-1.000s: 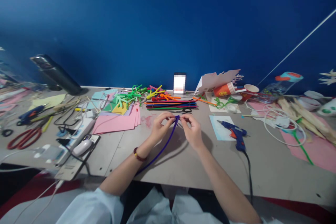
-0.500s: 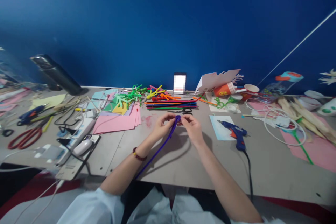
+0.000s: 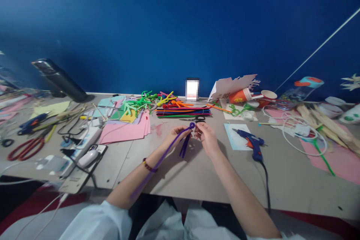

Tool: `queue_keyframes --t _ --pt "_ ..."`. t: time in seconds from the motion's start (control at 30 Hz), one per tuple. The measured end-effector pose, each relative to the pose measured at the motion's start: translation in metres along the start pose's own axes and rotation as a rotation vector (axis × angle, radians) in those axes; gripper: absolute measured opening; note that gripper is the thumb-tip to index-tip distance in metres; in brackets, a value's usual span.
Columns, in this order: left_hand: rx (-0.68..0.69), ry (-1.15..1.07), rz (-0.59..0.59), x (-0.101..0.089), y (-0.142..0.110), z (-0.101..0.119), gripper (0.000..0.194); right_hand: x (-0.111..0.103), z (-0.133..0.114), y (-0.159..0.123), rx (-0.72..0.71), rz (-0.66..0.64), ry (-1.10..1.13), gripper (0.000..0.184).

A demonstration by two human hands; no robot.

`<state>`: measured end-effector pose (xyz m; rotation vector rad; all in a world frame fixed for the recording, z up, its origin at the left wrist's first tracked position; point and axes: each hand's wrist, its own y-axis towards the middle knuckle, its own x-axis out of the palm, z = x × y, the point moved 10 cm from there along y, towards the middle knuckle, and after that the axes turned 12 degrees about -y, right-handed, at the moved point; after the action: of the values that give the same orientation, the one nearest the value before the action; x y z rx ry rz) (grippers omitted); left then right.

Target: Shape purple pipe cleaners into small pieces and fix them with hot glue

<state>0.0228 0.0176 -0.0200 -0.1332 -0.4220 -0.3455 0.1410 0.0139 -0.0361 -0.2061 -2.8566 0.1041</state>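
A purple pipe cleaner is bent into a small loop at its top, between my two hands. My left hand pinches it beneath the loop. One long end runs down over my left forearm, and shorter purple ends hang below the fingers. My right hand has thumb and fingers closed at the loop's right side; its fingertips partly hide what they grip. Behind my hands lie black scissors and a bundle of coloured pipe cleaners.
A blue glue gun lies on a card to the right, its cord running over the front edge. At left are pink paper sheets, a power strip, a phone and red-handled scissors. Paper cups stand at the back right.
The long purple end has swung up and left across my left forearm. The small loop now shows above my fingers, with shorter ends hanging below. My right fingers have shifted slightly.
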Motion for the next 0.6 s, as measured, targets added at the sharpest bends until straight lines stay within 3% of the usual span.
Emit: queue_keyframes --t 0.37,0.6 --pt "0.096 0.006 0.091 -0.009 -0.001 0.009 0.027 0.007 0.006 0.000 0.035 -0.057 -0.023 0.026" --pt "-0.074 -0.166 0.101 -0.010 0.001 -0.012 0.025 0.004 0.000 0.002 -0.064 -0.012 -0.054 0.024"
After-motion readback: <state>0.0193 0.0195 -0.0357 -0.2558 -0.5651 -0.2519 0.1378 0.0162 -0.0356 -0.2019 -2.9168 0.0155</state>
